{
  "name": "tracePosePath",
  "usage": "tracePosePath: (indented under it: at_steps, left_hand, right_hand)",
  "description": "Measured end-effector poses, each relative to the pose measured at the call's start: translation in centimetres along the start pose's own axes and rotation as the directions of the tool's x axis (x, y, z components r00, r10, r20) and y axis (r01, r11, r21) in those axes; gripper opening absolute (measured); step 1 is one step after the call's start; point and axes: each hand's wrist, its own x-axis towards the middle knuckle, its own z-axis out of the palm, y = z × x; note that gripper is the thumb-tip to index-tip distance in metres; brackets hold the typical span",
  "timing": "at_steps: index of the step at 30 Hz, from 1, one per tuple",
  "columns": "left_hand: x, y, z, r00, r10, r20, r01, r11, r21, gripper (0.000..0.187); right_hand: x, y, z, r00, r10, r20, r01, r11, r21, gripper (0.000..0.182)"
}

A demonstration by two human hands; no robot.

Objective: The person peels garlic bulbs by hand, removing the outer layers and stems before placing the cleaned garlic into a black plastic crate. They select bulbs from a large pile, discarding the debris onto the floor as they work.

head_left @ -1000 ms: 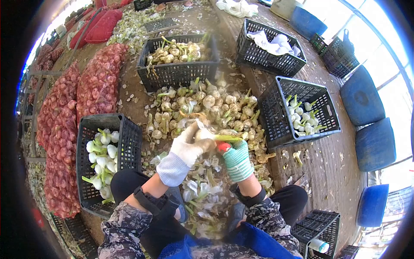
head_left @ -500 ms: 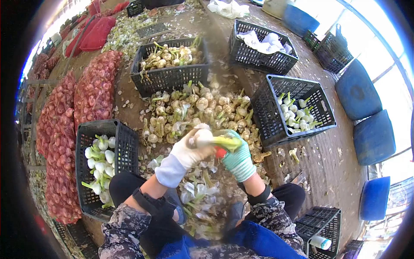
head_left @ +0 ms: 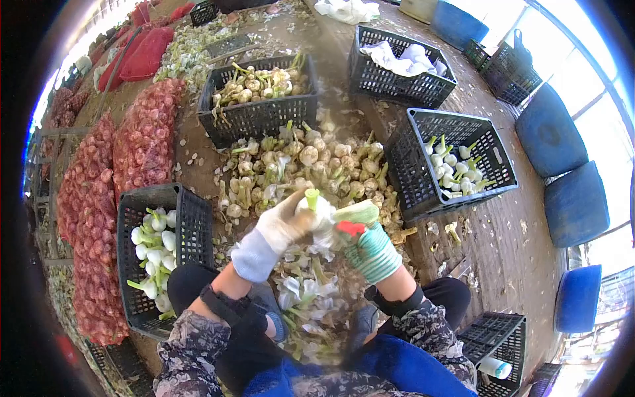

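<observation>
In my left hand (head_left: 283, 223), gloved in white, is a garlic bulb (head_left: 320, 216) with its short green stem stub facing up. Loose white skin hangs from the bulb on the side toward my right hand (head_left: 374, 253). That hand, in a mint-green striped glove, is closed around a tool with a red handle (head_left: 350, 228); the tool's working end is hidden. A strip of pale green leaf (head_left: 358, 212) sticks out above its fingers. Just beyond both hands lies a heap of untrimmed garlic (head_left: 317, 159) with dry brown skins.
A black crate (head_left: 198, 231) of cleaned garlic stands at my left, another crate (head_left: 423, 192) at the right. A further crate (head_left: 258, 112) holds untrimmed bulbs. Red mesh sacks (head_left: 92, 258) line the left. Peeled skins (head_left: 307, 291) litter the floor between my feet. Blue drums (head_left: 575, 205) stand far right.
The bulb has turned from stem pointing right to stub pointing up, and its long stem is off. My right hand has shifted slightly right and down, with leaf at its fingers.
</observation>
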Motion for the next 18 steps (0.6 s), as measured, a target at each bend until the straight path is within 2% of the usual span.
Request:
tracePosePath:
  at_steps: [1,2,3,4,5,6,7,8,9,10,11,12,13,14,15,16,18]
  left_hand:
    - [0.1,-0.4,0.2,0.993,0.115,0.037,-0.119,0.985,0.124,0.064]
    - [0.1,-0.8,0.1,0.993,0.008,-0.119,0.028,0.952,0.305,0.073]
    - [0.0,-0.8,-0.1,0.996,-0.019,-0.087,0.036,0.980,0.196,0.075]
    - [-0.2,-0.7,-0.3,0.998,-0.042,-0.052,0.046,0.995,0.085,0.077]
    - [-0.3,-0.4,-0.4,0.998,-0.058,-0.011,0.058,0.998,-0.025,0.080]
    - [-0.5,0.3,-0.5,0.989,-0.105,0.106,0.114,0.990,-0.084,0.076]
    - [-0.6,0.2,-0.7,0.985,-0.110,0.130,0.107,0.994,0.027,0.072]
    - [-0.4,0.1,-0.8,0.982,-0.057,0.179,0.073,0.994,-0.081,0.071]
    - [-0.5,-0.2,-0.9,0.976,-0.009,0.219,0.052,0.980,-0.190,0.070]
    - [-0.7,-0.2,-1.1,0.979,-0.032,0.203,0.062,0.987,-0.145,0.070]
    - [-0.8,0.2,-1.3,0.980,-0.052,0.193,0.072,0.993,-0.098,0.069]
    - [-0.6,0.7,-1.3,0.981,-0.063,0.186,0.074,0.996,-0.050,0.068]
    - [-0.4,1.1,-1.4,0.983,-0.066,0.172,0.062,0.998,0.029,0.067]
    - [-0.4,1.3,-1.4,0.987,-0.067,0.146,0.052,0.993,0.102,0.065]
    - [-0.7,1.3,-1.5,0.990,-0.075,0.117,0.053,0.983,0.175,0.064]
    - [-0.4,0.7,-1.7,0.992,-0.056,0.112,0.035,0.983,0.182,0.063]
    - [-0.2,0.6,-1.5,0.994,-0.024,0.106,-0.008,0.956,0.292,0.061]
  right_hand:
    - [-0.1,-0.4,0.2,0.998,-0.032,0.055,0.043,0.978,-0.206,0.021]
    - [-0.1,-0.8,0.3,0.993,-0.046,0.113,0.088,0.912,-0.401,0.021]
    - [0.1,-1.0,0.3,0.984,-0.044,0.174,0.138,0.807,-0.575,0.021]
    - [1.1,-0.1,-0.6,0.979,-0.162,0.126,0.189,0.951,-0.244,0.015]
    - [1.9,-1.9,-0.4,0.940,-0.286,0.186,0.338,0.857,-0.390,0.013]
    - [2.6,-2.0,-0.8,0.963,-0.228,-0.141,0.172,0.930,-0.326,0.014]
    - [3.6,-1.4,-1.8,0.888,-0.121,-0.444,0.030,0.978,-0.206,0.014]
    - [3.8,-0.3,-3.1,0.949,-0.019,-0.316,-0.151,0.850,-0.504,0.017]
    - [4.1,0.9,-4.5,0.981,0.087,-0.173,-0.192,0.532,-0.825,0.027]
    - [4.3,2.0,-5.8,0.982,0.187,-0.029,-0.069,0.215,-0.974,0.039]
    - [3.0,0.4,-3.8,0.927,0.371,0.050,0.022,0.079,-0.997,0.049]
    - [3.0,0.5,-3.6,0.973,0.230,0.037,0.108,-0.304,-0.946,0.060]
    - [3.1,-0.1,-3.4,0.981,0.187,0.041,0.020,0.116,-0.993,0.061]
    - [3.1,-1.0,-2.9,0.987,0.158,0.033,-0.054,0.517,-0.855,0.061]
    - [2.8,-1.9,-1.9,0.990,0.143,0.007,-0.115,0.825,-0.553,0.062]
    - [2.6,-3.5,0.7,0.969,0.245,0.027,-0.198,0.839,-0.507,0.061]
    - [2.5,-2.6,1.8,0.979,0.192,0.072,-0.103,0.763,-0.638,0.058]
